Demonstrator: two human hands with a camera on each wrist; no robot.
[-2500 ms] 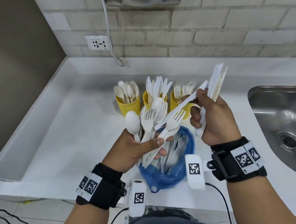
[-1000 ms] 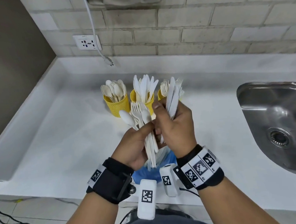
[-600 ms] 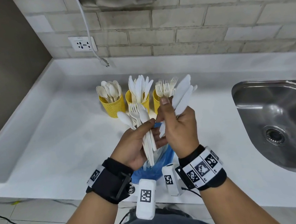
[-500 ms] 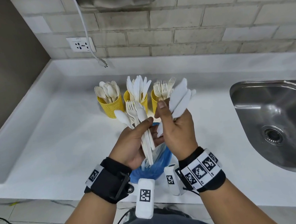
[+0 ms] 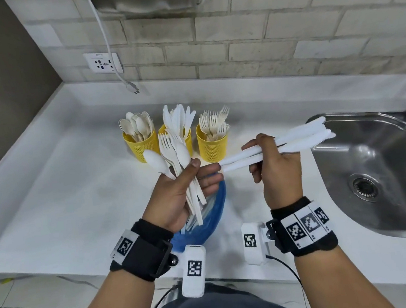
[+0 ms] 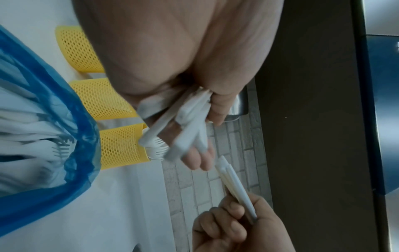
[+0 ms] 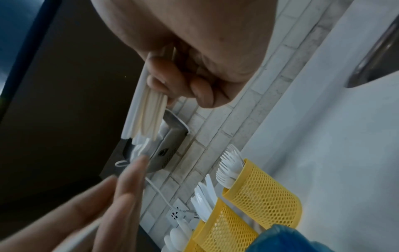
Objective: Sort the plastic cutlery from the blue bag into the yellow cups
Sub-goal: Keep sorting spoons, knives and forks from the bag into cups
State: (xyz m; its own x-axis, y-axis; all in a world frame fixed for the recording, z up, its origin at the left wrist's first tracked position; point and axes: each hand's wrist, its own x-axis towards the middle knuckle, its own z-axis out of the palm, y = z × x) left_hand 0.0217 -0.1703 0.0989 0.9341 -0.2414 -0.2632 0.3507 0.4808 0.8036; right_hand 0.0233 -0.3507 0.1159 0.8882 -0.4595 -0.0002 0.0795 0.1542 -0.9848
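The fingers (image 5: pixel 255 146) of the right hand (image 5: pixel 278 173) are curled round a bundle of white plastic knives (image 5: pixel 293 141), held level above the white countertop (image 5: pixel 75 192) with the serrated blades pointing toward the stainless steel sink (image 5: pixel 378 160); the thumb and fingers of the left hand (image 5: pixel 176 196) are clamped on a mixed bunch of white plastic forks and spoons (image 5: pixel 174 156), which stands upright with the handles running down through the palm; the two hands are near each other but apart, the knife handles ending just beside the left fingertips; under the left hand lies the crumpled translucent blue plastic bag (image 5: pixel 211 218), with more white cutlery showing inside it in the left wrist view; behind the hands three yellow perforated plastic cups stand in a row, close together: the left yellow cup (image 5: pixel 141 145) holds spoons, the middle yellow cup (image 5: pixel 187 138) holds knives and is partly hidden by the held bunch, the right yellow cup (image 5: pixel 212 145) holds forks; on the pale brick wall a white socket plate (image 5: pixel 103 63) sits beside a hanging white cable (image 5: pixel 108 46)
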